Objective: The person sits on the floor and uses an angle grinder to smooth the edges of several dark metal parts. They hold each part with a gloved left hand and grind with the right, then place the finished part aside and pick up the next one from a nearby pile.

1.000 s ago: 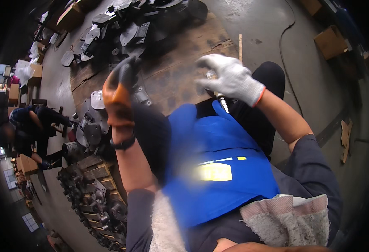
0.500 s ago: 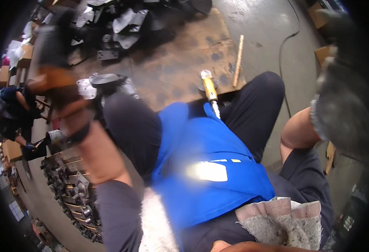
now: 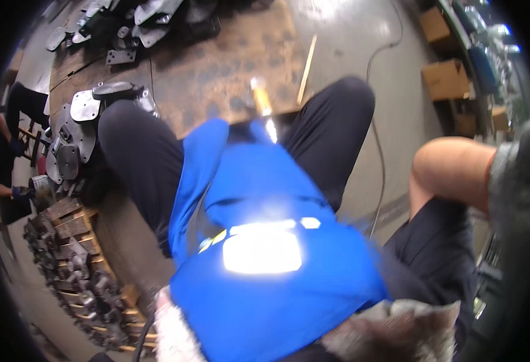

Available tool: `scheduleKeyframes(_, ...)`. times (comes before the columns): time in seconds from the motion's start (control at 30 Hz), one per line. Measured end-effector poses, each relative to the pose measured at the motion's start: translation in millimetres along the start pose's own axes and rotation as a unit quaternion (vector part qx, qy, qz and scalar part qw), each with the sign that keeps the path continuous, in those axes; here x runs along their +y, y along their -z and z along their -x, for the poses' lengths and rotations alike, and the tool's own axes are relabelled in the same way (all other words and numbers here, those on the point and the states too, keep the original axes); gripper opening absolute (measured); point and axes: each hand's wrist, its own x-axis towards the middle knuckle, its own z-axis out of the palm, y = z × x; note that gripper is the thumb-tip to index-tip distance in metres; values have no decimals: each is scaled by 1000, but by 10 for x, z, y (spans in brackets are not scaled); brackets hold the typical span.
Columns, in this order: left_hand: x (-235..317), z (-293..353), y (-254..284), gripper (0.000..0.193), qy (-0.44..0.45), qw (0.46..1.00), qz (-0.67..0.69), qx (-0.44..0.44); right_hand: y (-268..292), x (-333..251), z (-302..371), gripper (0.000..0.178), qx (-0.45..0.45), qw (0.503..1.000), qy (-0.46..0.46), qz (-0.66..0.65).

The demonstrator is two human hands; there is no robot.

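My right arm reaches out at the right edge, bent at the elbow. My right hand, in a grey work glove [image 3: 515, 181], is dark and blurred there, and its fingers are lost in the shadow at the rim. What it holds, if anything, cannot be seen. My left hand and forearm are out of the picture. Between my knees, at the near edge of a worn wooden tabletop [image 3: 216, 78], lies a yellow hand tool [image 3: 260, 96], partly smeared. A pile of grey metal plates [image 3: 150, 21] covers the tabletop's far left. More flat metal parts [image 3: 85, 105] sit beside my left knee.
A thin wooden stick [image 3: 307, 69] lies along the tabletop's right edge. Cardboard boxes [image 3: 446, 80] line shelving at right, and a cable [image 3: 380, 163] crosses the floor. A wooden pallet [image 3: 96, 241] with metal pieces is at lower left. Another person's gloved hand [image 3: 20, 193] shows at far left.
My left arm, raised and blurred earlier, has gone from the picture. The view has shifted, so the tabletop and my knees appear farther left. My right arm stays out to the right.
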Motion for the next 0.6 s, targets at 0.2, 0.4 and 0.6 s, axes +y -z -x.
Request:
scheduleKeyframes(0.2, 150, 45, -57, 35, -1, 999, -32, 10, 147, -141, 234, 60, -7, 1000, 18, -17)
scheduleKeyframes(0.4, 150, -155, 33, 35, -4, 1000, -26, -13, 293, -252, -8, 62, -1, 1000, 11, -16)
scheduleKeyframes(0.6, 173, -345, -44, 34, -48, 998, -31, 0, 159, -389, 44, 65, -33, 999, 16, -27)
